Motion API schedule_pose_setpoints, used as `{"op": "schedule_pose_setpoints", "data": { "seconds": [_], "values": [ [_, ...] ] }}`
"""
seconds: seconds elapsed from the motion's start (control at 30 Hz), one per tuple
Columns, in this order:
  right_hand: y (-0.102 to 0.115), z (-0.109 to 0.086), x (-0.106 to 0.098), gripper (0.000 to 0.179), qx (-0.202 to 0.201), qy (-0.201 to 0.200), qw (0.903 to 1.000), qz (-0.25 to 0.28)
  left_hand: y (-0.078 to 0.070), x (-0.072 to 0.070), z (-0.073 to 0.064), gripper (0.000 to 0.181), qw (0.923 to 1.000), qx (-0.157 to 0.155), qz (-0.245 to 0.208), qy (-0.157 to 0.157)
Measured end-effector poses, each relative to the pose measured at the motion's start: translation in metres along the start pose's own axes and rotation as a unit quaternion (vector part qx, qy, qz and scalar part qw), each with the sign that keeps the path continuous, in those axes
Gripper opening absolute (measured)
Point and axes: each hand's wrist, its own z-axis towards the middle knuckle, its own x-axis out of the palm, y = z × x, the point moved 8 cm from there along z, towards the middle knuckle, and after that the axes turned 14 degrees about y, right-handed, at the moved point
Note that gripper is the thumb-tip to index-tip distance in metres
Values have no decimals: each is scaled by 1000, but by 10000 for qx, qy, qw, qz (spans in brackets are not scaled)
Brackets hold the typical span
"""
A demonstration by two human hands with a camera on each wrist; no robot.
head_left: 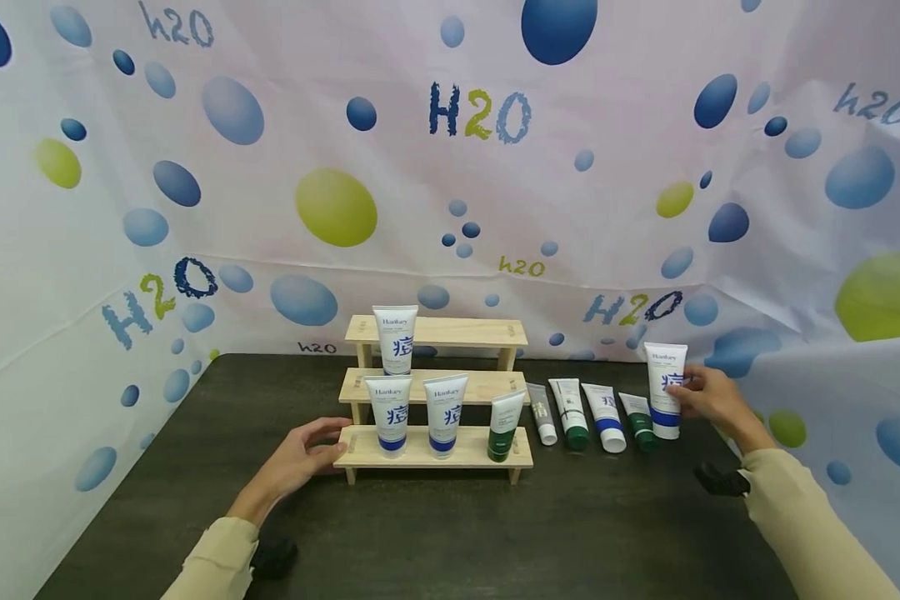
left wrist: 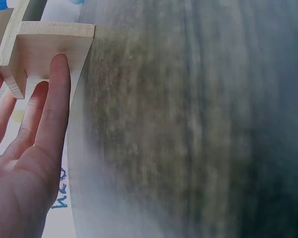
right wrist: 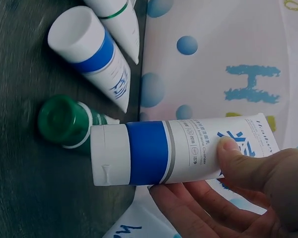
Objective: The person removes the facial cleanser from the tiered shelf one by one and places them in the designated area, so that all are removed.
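A white cleanser tube with a blue band [head_left: 665, 392] is upright in my right hand [head_left: 712, 402]. In the right wrist view, the thumb lies on its printed front [right wrist: 193, 148] and the fingers are behind it. My left hand [head_left: 300, 454] is at the left end of a three-tier wooden display stand [head_left: 435, 458]. In the left wrist view, fingers [left wrist: 54, 109] reach under the lowest board's end, against its leg, and another fingertip is at the board's edge. On the lowest tier stand two white-and-blue tubes [head_left: 390, 417] and a smaller white-and-green tube [head_left: 505, 425].
Another white-and-blue tube [head_left: 396, 337] stands on the middle tier, its base hidden. Several tubes lie right of the stand: a grey one [head_left: 542, 412], two with green caps and a white-and-blue one [head_left: 605, 417]. A patterned cloth [head_left: 450, 208] hangs around the dark table [head_left: 420, 542].
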Motion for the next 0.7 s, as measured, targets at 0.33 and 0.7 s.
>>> {"op": "schedule_pose_setpoints", "data": {
  "seconds": [0.33, 0.7],
  "values": [
    [-29, 5, -3, 54, 430, 229, 9988, 49, 0, 0, 4, 61, 9998, -106, -140, 138],
    [-55, 13, -1, 50, 715, 370, 9966, 182, -1, -2, 2, 61, 9997, -123, -176, 149]
  ]
}}
